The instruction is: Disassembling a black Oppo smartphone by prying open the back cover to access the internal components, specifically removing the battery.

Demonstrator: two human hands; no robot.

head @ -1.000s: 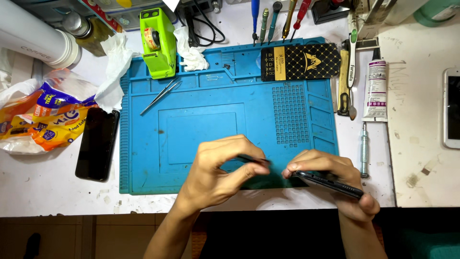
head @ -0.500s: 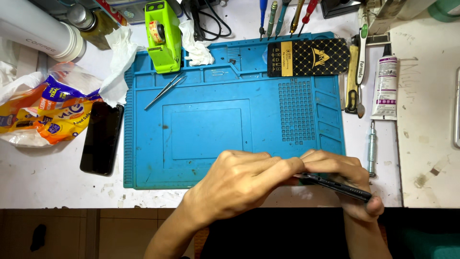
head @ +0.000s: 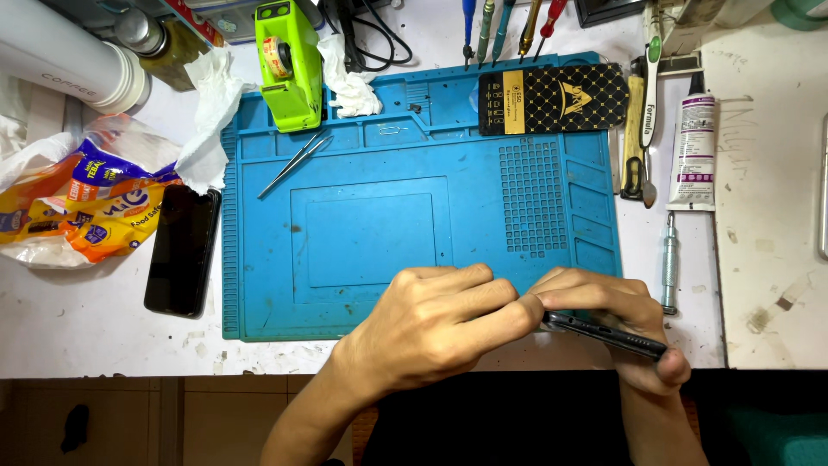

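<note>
a dark phone (head: 608,333) is held edge-on at the near edge of the blue mat (head: 345,285), gripped by the right hand (head: 621,319); the left hand (head: 440,324) is pinched at its end, perhaps on a small tool. the phone is best kept steady and pressure light.

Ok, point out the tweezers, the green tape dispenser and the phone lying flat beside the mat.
tweezers (head: 295,162): head view, on the middle of the two thin metal arms.
green tape dispenser (head: 293,86): head view, on its top face below the roll.
black phone (head: 182,250): head view, on the centre of its dark face.
</note>
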